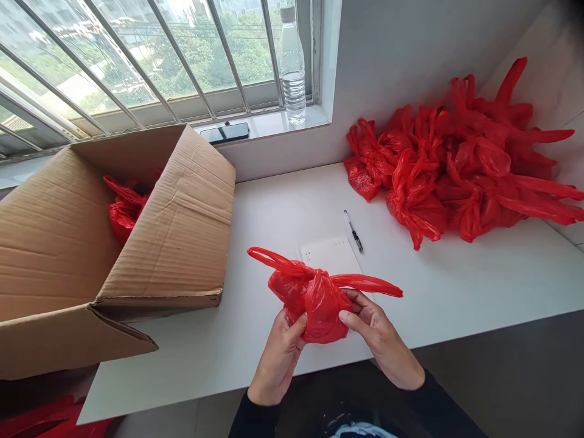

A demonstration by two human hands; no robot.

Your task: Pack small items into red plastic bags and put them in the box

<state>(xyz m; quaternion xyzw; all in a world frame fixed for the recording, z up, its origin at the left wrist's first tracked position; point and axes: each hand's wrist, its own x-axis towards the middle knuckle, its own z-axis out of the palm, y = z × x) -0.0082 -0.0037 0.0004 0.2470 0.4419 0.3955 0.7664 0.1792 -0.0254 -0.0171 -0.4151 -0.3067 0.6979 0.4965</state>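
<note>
A knotted red plastic bag (322,307) is held up between both hands above the front part of the white table (269,213). My left hand (285,340) grips its lower left side, thumb in front. On the lower right side my right hand (371,322) closes on it, with the thumb in front and fingers behind. Two tied handles stick out from the knot, one to the left and one to the right. What the bag contains is hidden. Behind it, partly covered, lies a sheet of white paper (331,252) with small writing.
An open cardboard box (182,225) at the left has another red bag (125,210) inside. Several knotted red bags (456,164) pile up at the back right. A pen (353,232) lies by the paper. A water bottle (293,73) and a phone (224,132) rest on the windowsill.
</note>
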